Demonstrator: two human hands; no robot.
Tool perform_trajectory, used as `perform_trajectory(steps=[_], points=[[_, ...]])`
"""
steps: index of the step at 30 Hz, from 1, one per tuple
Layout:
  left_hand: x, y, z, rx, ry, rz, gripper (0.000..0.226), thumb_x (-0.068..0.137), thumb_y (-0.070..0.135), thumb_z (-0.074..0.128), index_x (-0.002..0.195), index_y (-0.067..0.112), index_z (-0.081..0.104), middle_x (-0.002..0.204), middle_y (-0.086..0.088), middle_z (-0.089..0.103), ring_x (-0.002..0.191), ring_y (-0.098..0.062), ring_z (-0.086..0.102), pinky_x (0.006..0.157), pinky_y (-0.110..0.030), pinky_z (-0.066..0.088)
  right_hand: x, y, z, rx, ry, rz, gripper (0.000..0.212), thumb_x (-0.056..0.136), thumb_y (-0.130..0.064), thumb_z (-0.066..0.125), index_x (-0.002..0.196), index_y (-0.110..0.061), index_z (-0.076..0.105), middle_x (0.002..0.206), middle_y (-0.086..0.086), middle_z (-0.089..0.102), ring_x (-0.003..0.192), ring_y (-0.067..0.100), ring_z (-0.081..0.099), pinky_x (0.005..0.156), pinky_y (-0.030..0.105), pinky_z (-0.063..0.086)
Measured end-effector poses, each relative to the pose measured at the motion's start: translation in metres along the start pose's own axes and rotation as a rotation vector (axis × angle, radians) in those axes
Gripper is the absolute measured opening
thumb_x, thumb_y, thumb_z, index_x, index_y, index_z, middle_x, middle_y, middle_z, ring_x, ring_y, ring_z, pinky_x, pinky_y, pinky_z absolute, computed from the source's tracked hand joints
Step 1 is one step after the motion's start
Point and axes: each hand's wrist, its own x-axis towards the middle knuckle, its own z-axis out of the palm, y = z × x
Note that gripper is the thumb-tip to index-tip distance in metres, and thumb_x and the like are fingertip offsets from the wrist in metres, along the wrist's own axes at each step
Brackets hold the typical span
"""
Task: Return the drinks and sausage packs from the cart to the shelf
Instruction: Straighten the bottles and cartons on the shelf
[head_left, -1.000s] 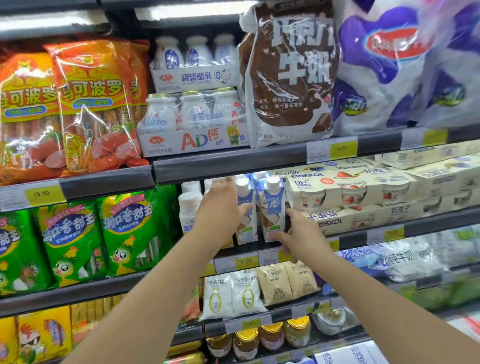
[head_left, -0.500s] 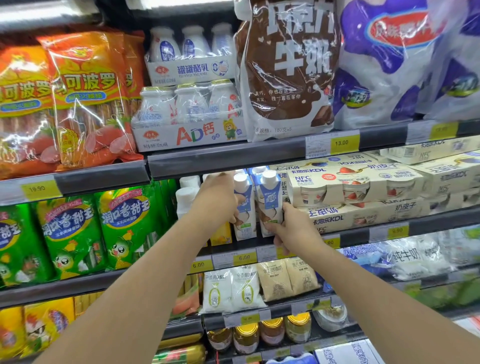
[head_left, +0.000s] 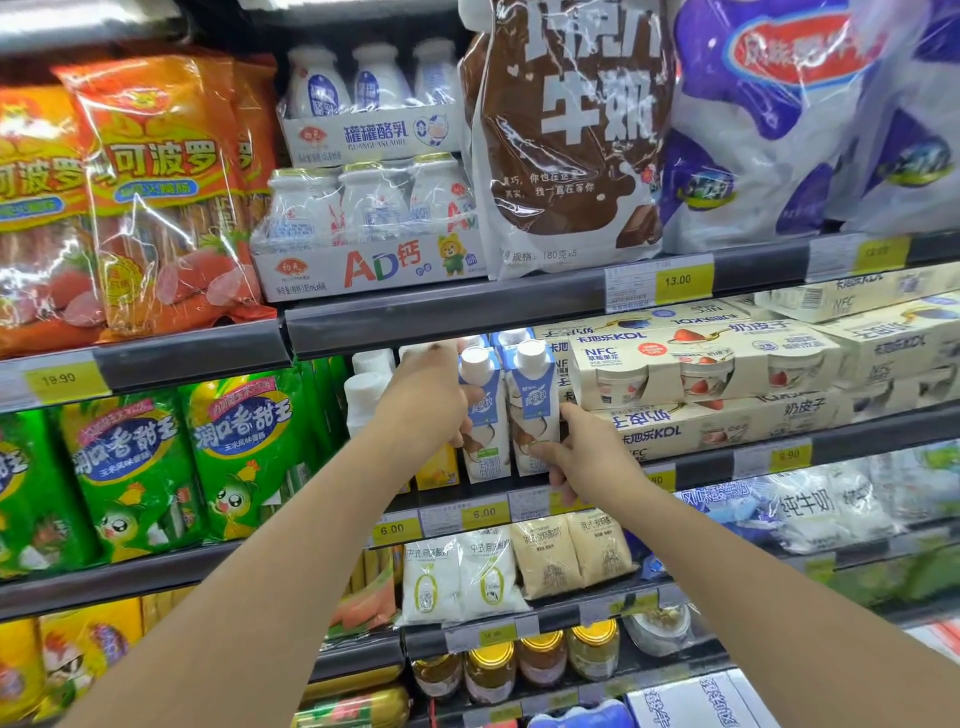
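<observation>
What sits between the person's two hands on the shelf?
Head view: two blue-and-white drink cartons with white caps stand side by side between the left hand and the right hand.

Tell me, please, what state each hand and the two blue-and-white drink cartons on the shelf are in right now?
left hand: fingers closed on the left carton's side.
right hand: fingers on the right carton's lower part.
left carton: upright on the shelf, white cap on.
right carton: upright beside it, white cap on.
shelf: bears both cartons at its front edge.
</observation>
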Motion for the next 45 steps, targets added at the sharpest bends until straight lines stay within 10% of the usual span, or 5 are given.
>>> perform_trajectory(steps=[22, 28, 34, 39, 45], points=[[0.004, 0.002, -0.002, -0.05, -0.041, -0.046, 0.063, 0.096, 0.005, 0.057, 0.151, 0.023, 0.034, 0.071, -0.001, 0.064, 0.05, -0.013, 0.06, 0.032, -0.013, 0.04, -0.003, 0.004, 0.002, 0.032, 0.021, -0.014, 0.012, 0.093, -0.024, 0.063, 0.099, -0.023, 0.053, 0.066, 0.007, 0.07, 0.037, 0.014, 0.058, 0.036, 0.02, 0.041], [-0.001, 0.0, -0.006, 0.047, -0.041, 0.0, 0.057, 0.093, 0.012, 0.064, 0.145, 0.018, 0.041, 0.077, -0.002, 0.068, 0.058, -0.014, 0.067, 0.048, -0.025, 0.056, -0.007, 0.006, 0.004, 0.054, 0.047, -0.01, 0.021, 0.092, -0.026, 0.066, 0.11, -0.025, 0.054, 0.069, 0.007, 0.07, 0.039, 0.011, 0.058, 0.039, 0.021, 0.043], [-0.01, -0.029, -0.026, 0.408, 0.086, 0.172, 0.037, 0.082, 0.04, 0.075, 0.098, 0.011, 0.058, 0.081, -0.006, 0.069, 0.08, -0.023, 0.068, 0.079, -0.041, 0.057, -0.033, 0.018, 0.009, 0.092, 0.215, -0.038, 0.05, 0.085, -0.036, 0.074, 0.126, -0.025, 0.047, 0.062, 0.004, 0.067, 0.045, 0.014, 0.065, 0.049, 0.03, 0.05], [-0.005, -0.041, -0.035, 0.278, -0.042, 0.046, 0.062, 0.087, 0.025, 0.073, 0.139, 0.017, 0.04, 0.079, -0.009, 0.072, 0.065, -0.025, 0.074, 0.067, -0.042, 0.063, -0.043, 0.025, 0.018, 0.085, 0.229, -0.021, 0.043, 0.086, -0.033, 0.073, 0.122, -0.024, 0.05, 0.067, 0.005, 0.068, 0.046, 0.014, 0.065, 0.055, 0.025, 0.048], [0.005, -0.038, -0.03, 0.13, -0.111, -0.022, 0.055, 0.095, 0.01, 0.059, 0.143, 0.014, 0.033, 0.07, -0.004, 0.068, 0.049, -0.017, 0.066, 0.049, -0.029, 0.057, -0.042, 0.03, 0.018, 0.064, 0.226, -0.003, 0.044, 0.087, -0.035, 0.071, 0.124, -0.024, 0.048, 0.071, 0.008, 0.069, 0.044, 0.011, 0.064, 0.06, 0.033, 0.054]])
